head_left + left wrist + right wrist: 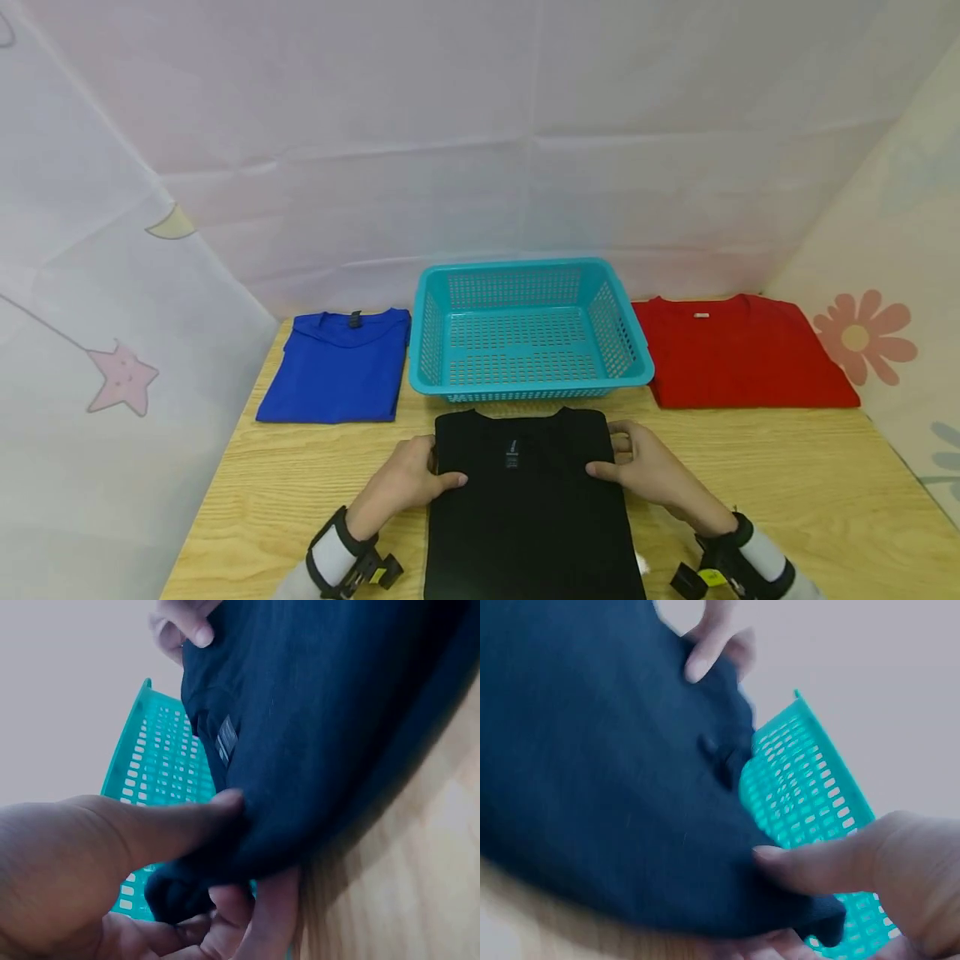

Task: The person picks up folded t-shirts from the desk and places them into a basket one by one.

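Note:
A folded black T-shirt [528, 517] lies in front of me in the head view, its neckline and printed label toward the basket. My left hand [414, 477] grips its left edge, thumb on top and fingers underneath, as the left wrist view shows on the black cloth [300, 735]. On the opposite edge, my right hand [645, 462] pinches the shirt the same way; the right wrist view has its thumb [817, 862] on top of the cloth. Just beyond the collar stands a turquoise plastic basket [525, 392] with perforated walls and nothing inside.
To the basket's left lies a folded blue T-shirt [333, 375]. A folded red T-shirt [750, 358] is on its right, close to the side wall. Everything rests on a wooden table [255, 500], with a pale curtain-like backdrop [480, 167] behind.

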Tool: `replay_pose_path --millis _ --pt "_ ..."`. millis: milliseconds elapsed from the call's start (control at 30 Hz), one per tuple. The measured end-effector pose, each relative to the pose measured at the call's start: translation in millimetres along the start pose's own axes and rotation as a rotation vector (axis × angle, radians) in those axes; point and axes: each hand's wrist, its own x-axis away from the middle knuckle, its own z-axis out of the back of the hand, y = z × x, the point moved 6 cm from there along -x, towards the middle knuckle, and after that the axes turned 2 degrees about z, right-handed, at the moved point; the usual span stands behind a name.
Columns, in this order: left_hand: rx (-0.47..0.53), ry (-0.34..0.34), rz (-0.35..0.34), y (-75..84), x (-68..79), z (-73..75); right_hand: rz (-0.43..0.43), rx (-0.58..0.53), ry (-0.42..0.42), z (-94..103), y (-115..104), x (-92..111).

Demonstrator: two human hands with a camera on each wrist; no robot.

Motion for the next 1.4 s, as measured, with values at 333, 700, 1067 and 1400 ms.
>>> replay_pose_path --millis 333,700,1067,1400 --pt "0.203 -0.11 -0.073 -1.1 17.7 -7.6 -0.029 -0.316 -0.207 -15.1 7 14" --pt "0.501 -0.215 -0.109 -8.1 30.8 -11.1 0.03 -0.304 -0.221 -17.2 -1 22" --pt "0.603 -0.231 -0.175 14.1 51.7 14.3 0.075 -0.263 -0.226 -1.8 -43 44" --pt "0.577 -0.201 -0.273 29.1 55.0 38.7 0.152 -0.242 -0.215 13.9 -62 50"
